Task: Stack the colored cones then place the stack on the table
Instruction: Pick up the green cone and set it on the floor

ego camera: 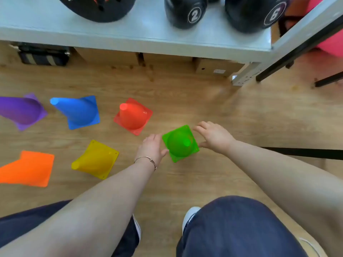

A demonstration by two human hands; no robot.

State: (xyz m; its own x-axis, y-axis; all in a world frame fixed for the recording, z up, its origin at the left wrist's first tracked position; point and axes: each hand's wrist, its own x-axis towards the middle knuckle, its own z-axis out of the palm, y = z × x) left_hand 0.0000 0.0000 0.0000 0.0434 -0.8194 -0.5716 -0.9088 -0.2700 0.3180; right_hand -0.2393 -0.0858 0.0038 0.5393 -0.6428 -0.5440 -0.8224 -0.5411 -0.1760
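Note:
Several colored cones stand apart on the wooden floor. A green cone [180,143] is nearest, upright between my hands. My left hand [151,147] sits at its left base edge, thumb touching the rim. My right hand [213,135] hovers at its right base edge, fingers spread, thumb near the corner. Neither hand has closed on it. A red cone [132,116] stands just behind, a blue cone [78,112] and a purple cone [22,111] farther left. A yellow cone [96,160] and an orange cone [27,168] stand at the near left.
A pale grey table [148,41] runs along the top, its leg [245,75] at the right. On it rest a black helmet [100,8] and black numbered balls [185,12]. Cardboard boxes [213,66] sit under it. My knees [237,225] fill the bottom.

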